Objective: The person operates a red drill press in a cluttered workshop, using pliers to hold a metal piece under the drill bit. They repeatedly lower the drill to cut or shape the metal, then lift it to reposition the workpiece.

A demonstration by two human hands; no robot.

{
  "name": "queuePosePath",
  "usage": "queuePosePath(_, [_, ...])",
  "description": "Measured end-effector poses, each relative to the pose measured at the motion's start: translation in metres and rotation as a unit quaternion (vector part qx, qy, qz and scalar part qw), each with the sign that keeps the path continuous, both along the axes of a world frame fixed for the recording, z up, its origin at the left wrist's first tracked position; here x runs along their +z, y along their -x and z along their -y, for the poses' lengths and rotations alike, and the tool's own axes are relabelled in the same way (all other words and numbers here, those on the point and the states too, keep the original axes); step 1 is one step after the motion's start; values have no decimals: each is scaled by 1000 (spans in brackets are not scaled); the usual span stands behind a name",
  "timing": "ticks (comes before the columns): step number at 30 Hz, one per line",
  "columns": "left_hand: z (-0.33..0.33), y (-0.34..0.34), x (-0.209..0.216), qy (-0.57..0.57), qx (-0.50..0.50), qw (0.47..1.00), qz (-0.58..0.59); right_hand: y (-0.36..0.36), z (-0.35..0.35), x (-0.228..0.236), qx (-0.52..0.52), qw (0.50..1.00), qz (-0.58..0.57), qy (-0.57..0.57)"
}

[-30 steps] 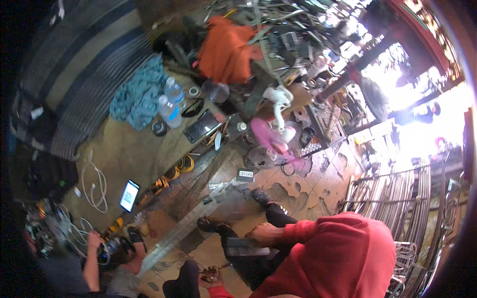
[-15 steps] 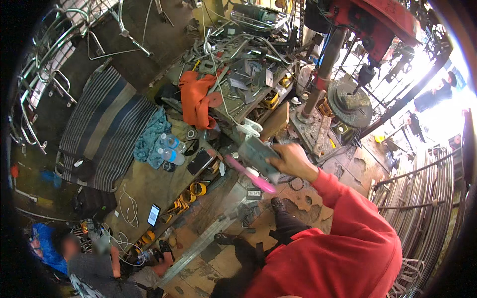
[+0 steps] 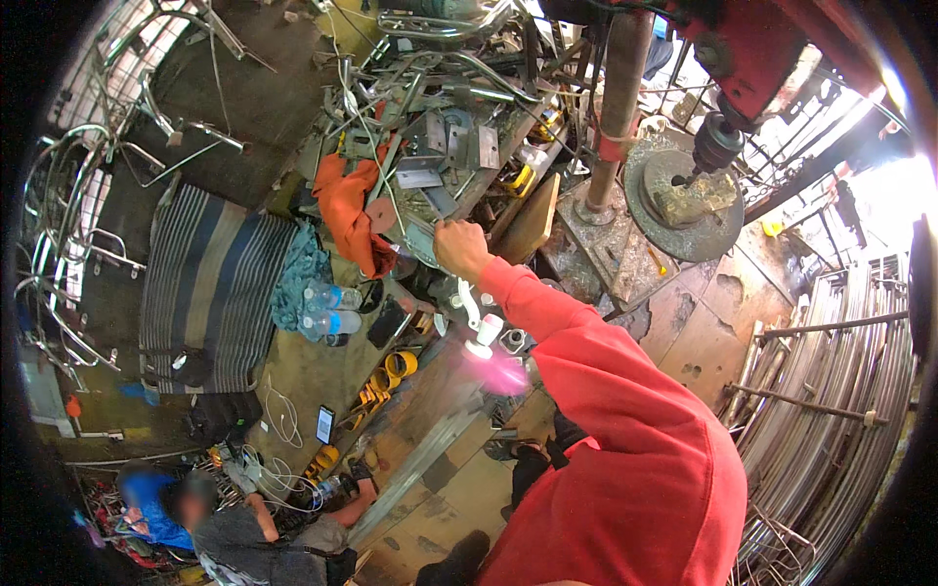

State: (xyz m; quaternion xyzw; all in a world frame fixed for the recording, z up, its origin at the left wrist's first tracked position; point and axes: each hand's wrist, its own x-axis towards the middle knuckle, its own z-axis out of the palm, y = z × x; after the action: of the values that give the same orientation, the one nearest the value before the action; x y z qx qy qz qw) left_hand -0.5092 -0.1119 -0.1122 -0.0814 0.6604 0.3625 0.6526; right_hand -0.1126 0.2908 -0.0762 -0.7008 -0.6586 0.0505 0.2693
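My right arm, in a red sleeve, reaches up and forward to the front edge of the cluttered workbench (image 3: 496, 213). My right hand (image 3: 462, 249) is closed on a grey flat metal piece (image 3: 420, 240), partly hidden by the fingers. The piece lies just beside an orange cloth (image 3: 344, 207) and a round reddish disc (image 3: 380, 214). Below the hand hangs a small white fan (image 3: 485, 335) with pink blades (image 3: 498, 374) blurred by motion. My left hand is out of view.
A red drill press with a drill chuck (image 3: 718, 145) stands at right, above a round table (image 3: 640, 190). Long metal tubes (image 3: 782, 410) fill the right side. Water bottles (image 3: 330, 322) and a lit phone (image 3: 324, 425) lie left. Another person (image 3: 259, 537) sits at lower left.
My right hand has moved forward and left with the grey metal piece, from over the floor to the bench edge. The view has shifted, and the fan now shows below my arm.
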Motion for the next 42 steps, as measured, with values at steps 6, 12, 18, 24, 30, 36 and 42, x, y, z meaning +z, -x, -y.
queuePosePath(6, [1,-7,17,20,-10,1000,-21,-4,-43,-16,-29,998,-38,34])
queuePosePath(12, [-1,-16,24,28,-25,999,-29,-2,-60,-17,-9,999,-41,31])
queuePosePath(18, [2,-18,33,42,-30,998,-42,8,-73,2,-51,997,-56,-1])
queuePosePath(24, [10,-15,38,46,-22,998,-37,-16,-74,-3,-135,980,-142,39])
queuePosePath(30, [19,-10,30,42,-16,999,-21,-50,-75,-5,-9,997,-13,70])
queuePosePath(36, [34,-5,27,33,-11,999,-5,-77,-51,44,-77,987,-91,112])
queuePosePath(42, [51,17,12,3,-29,999,24,-118,89,49,-115,861,-494,41])
